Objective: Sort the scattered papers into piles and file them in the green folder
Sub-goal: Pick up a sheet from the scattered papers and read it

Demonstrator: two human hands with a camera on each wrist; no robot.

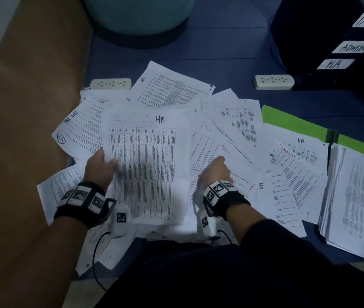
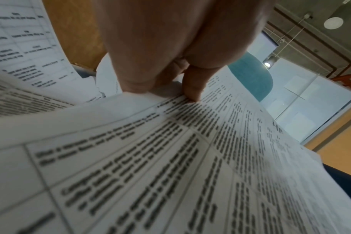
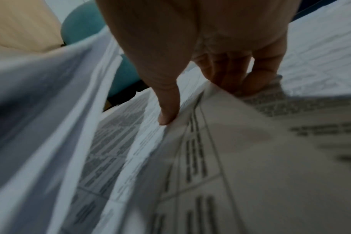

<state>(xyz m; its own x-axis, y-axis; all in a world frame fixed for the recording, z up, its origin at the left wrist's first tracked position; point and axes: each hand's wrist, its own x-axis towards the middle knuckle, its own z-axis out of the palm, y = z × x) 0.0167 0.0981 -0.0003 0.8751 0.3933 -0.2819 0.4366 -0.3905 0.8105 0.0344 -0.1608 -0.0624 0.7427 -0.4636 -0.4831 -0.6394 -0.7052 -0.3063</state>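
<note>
White printed papers (image 1: 227, 121) lie scattered over a blue floor. My left hand (image 1: 107, 162) grips the left edge of a stack topped by a table sheet marked "HR" (image 1: 145, 165); in the left wrist view the thumb (image 2: 192, 88) presses on that sheet (image 2: 190, 158) and the other fingers are under it. My right hand (image 1: 217, 168) is just right of the stack and pinches the edge of another table sheet (image 3: 250, 158) between thumb (image 3: 168, 115) and fingers. The green folder (image 1: 294, 124) lies open at the right, with a thick pile of papers (image 1: 354, 196) on it.
A black set of trays (image 1: 323, 36) labelled ADMIN and H.R. stands at the back right. Two white power strips (image 1: 111, 83) (image 1: 274, 82) lie beyond the papers. A teal round seat (image 1: 138, 12) is at the back, a wooden panel (image 1: 21, 107) on the left.
</note>
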